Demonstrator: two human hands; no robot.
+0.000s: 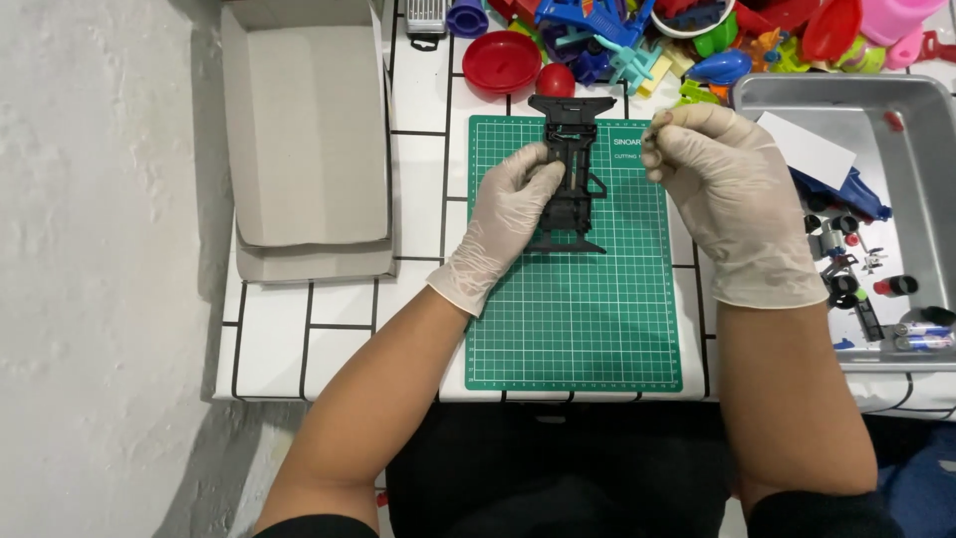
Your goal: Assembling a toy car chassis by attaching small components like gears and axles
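The white tiled desk with dark grout lines carries everything, and its layout reads as a work station: supplies round the edges, a bare working patch in the middle. On the left lies an open grey cardboard box with its flaps spread flat, pushed aside so it does not crowd the centre. On the right sits a shallow grey metal tray, which looks meant to keep small loose parts from rolling off: it holds a white paper slip, a blue plastic piece, small cylinders and what seem to be batteries. Along the far edge is a heap of brightly coloured plastic toy pieces, with a red round plastic dish and a red ball beside it.

In the middle is the green gridded cutting mat, probably there to protect the tiles and show up small parts. On its far half lies the black plastic frame-like chassis, lengthwise. The gloved left hand rests its fingers closed against the chassis's left side, seemingly to steady it. The gloved right hand hovers just right of the chassis, thumb and forefinger pinched together as if on something tiny; what it grips is too small to tell.
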